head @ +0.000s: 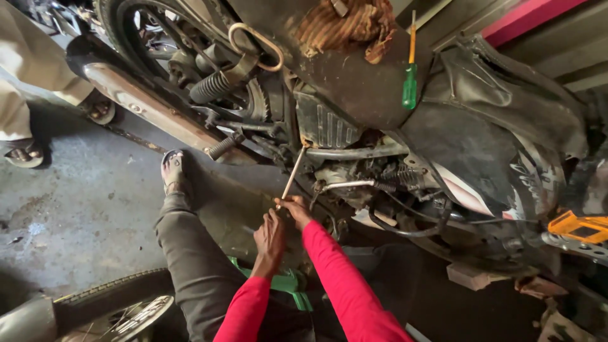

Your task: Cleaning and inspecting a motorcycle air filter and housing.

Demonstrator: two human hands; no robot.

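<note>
**Both hands on a long rod under a motorcycle**

Head view: the person sits on the concrete floor (82, 202) beside a motorcycle (380, 114), both arms in red sleeves (335, 278) reaching forward. The right hand (295, 210) and the left hand (270, 237) meet at the lower end of a long thin rod (292, 174). The right fingers are curled around the rod's end. The left fingers are bent in close just below it; whether they grip the rod or only touch the other hand cannot be told. The rod slants up and to the right, and its far tip reaches the engine area just below the dark side panel (323, 123).

A green-handled screwdriver (410, 76) lies on the dusty seat (354, 69), near a brown rag (345, 25). The exhaust pipe (145, 107) runs left of the rod, with a coiled shock spring (212, 85) above it. The person's leg in grey trousers (190, 253) stretches out, its sandalled foot (173, 170) near the exhaust. A green stool (288, 285) shows under the arms. A tyre (107, 297) lies at the lower left. Another person's sandalled feet (25, 152) stand at the far left.
</note>
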